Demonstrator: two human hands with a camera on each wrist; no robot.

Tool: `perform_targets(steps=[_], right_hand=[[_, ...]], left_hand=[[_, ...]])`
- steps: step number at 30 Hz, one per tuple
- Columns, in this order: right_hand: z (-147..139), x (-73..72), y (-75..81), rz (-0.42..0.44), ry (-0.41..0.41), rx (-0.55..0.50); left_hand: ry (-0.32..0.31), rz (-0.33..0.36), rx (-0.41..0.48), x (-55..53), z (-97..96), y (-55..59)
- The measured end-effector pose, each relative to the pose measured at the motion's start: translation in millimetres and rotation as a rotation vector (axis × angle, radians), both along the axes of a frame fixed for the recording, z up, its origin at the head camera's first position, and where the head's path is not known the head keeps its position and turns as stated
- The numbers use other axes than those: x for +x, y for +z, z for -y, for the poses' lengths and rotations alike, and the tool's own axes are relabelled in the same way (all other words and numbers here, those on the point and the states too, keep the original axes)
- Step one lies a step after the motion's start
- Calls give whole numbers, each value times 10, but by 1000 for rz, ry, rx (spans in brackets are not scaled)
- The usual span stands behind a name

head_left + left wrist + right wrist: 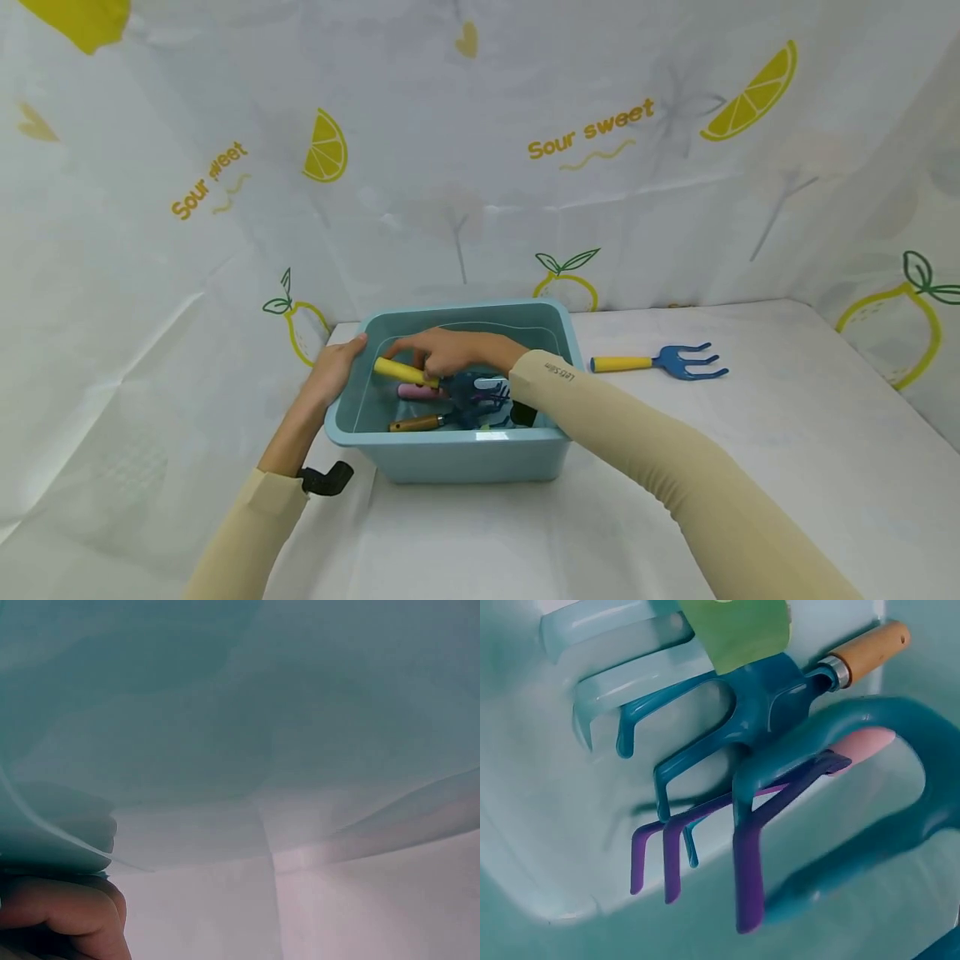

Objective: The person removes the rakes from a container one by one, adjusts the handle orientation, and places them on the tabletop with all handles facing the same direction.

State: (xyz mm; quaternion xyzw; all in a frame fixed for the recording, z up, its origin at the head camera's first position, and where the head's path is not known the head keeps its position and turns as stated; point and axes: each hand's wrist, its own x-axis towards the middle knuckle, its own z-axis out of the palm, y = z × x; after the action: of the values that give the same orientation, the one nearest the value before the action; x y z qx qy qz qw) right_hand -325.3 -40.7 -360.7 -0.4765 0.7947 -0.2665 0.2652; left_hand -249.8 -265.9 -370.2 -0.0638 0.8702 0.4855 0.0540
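Observation:
A light blue plastic bin (pixel 465 458) stands on the white table. My left hand (pixel 333 367) grips its left rim, with curled fingers (pixel 71 907) showing beside the wall in the left wrist view. Inside the bin, my right hand (pixel 448 352) holds a garden hand rake by its yellow handle (pixel 401 372). The held rake's blue tines (pixel 832 874) loom close in the right wrist view. Below it lie a blue rake with a wooden handle (pixel 870 652), a purple-tined rake (pixel 748 881) with a pink handle, and a pale-tined rake with a green part (pixel 739 634).
Right of the bin, another blue hand rake with a yellow handle (pixel 622 364) lies on the white table (pixel 810 417), tines pointing right. A white sheet (pixel 420 167) printed with lemons hangs behind the table.

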Motion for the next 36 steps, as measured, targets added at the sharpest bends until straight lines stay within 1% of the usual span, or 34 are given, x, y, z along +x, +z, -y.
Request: perform_targets(steps=[7, 11, 15, 17, 21, 26, 29, 32, 36], right_hand=[[-6, 6, 10, 135, -19, -47], [-5, 16, 27, 132, -32, -40], [-2, 21, 37, 59, -47, -26], [-3, 19, 38, 8, -44, -25], [-10, 10, 40, -71, -11, -33], [-30, -14, 70, -162, 49, -21], [-52, -28, 104, -238, 77, 6], [-77, -35, 167, -298, 87, 37], [-122, -45, 282, -341, 86, 62]], left_hand=[[3, 5, 3, -4, 0, 19], [2, 2, -6, -7, -3, 20], [3, 2, -11, -2, -3, 27], [6, 5, -12, -1, -2, 29], [8, 10, -11, 1, -5, 24], [5, 8, 3, 18, -15, 23], [5, 7, 7, 21, -16, 23], [7, 9, 0, 21, -14, 27], [15, 8, -11, 19, -14, 30]])
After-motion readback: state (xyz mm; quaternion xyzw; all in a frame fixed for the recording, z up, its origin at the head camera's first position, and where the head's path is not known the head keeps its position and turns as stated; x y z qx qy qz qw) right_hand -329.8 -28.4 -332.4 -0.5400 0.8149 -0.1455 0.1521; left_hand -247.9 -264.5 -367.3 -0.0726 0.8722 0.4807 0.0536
